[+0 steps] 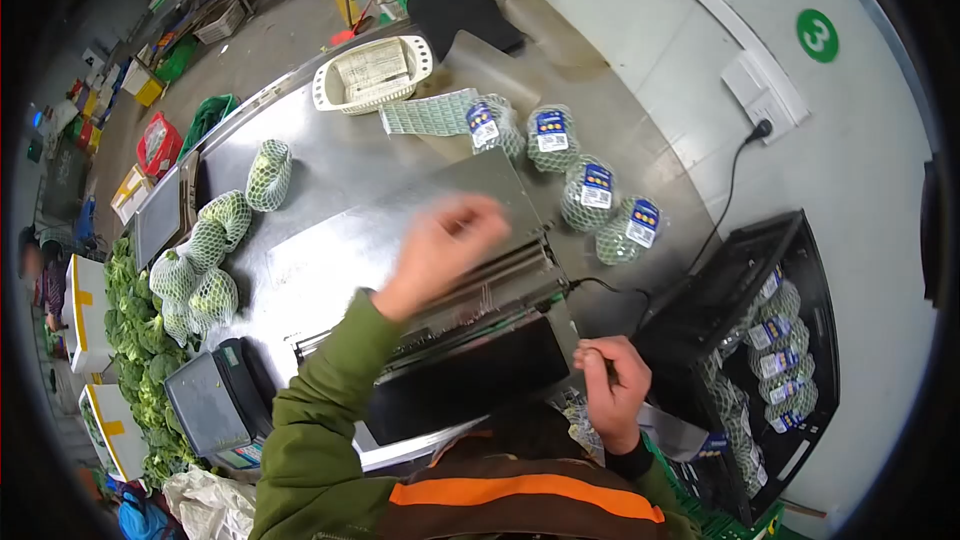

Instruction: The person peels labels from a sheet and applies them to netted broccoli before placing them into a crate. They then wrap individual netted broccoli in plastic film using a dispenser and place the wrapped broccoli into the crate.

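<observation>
My left hand (450,245), smeared by motion, is over the flat metal machine (500,305) on the steel table, its fingers bent. My right hand (613,385) is closed, thumb against curled fingers, beside the machine's near right corner; what it holds, if anything, is hidden. Beyond the machine, several labelled packs of green vegetables in white foam nets (588,195) form a curved row. Unlabelled netted vegetables (207,245) lie to the left on the table. A strip of empty foam nets (430,114) rests next to the labelled packs.
A white basket (372,75) with a paper inside stands at the far edge. On the right, a black crate (815,340) holds more labelled packs. Heaped broccoli (135,340) and a dark-screened device (215,395) are at left. A cable (725,195) runs to the wall socket.
</observation>
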{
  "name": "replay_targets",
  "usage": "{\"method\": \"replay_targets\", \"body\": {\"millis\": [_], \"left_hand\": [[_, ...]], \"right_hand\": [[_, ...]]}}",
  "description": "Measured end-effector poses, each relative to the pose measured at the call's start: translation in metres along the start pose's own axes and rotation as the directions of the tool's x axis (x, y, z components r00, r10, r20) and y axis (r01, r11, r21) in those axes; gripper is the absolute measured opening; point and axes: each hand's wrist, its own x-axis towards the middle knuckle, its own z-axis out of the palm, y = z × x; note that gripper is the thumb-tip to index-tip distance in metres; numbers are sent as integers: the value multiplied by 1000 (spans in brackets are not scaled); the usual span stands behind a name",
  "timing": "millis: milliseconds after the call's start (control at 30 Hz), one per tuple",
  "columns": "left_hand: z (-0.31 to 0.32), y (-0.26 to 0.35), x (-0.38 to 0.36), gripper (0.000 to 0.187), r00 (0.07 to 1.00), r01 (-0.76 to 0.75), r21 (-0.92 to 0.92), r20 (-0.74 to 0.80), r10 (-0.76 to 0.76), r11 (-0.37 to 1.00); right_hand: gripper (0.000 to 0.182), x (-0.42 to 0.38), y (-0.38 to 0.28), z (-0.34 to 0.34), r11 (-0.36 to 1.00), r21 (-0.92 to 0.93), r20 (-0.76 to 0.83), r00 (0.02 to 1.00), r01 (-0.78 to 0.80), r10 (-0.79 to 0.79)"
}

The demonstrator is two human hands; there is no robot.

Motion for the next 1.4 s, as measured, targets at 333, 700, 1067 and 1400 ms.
{"method": "replay_targets", "body": {"millis": [333,700,1067,1400], "left_hand": [[-104,-147,210,27,521,681,-384,-343,-781,623],[-94,-118,174,20,930,103,266,-367,2,958],[-120,-40,124,25,914,-63,497,-319,250,865],[-120,23,83,35,945,-131,224,-268,190,966]], "right_hand": [[6,77,31,84,977,-10,-37,976,-213,213],[8,154,13,122,964,-188,176,972,190,-157],[12,230,18,100,998,-45,90,995,53,-49],[25,283,20,149,949,216,190,943,231,-272]]}}
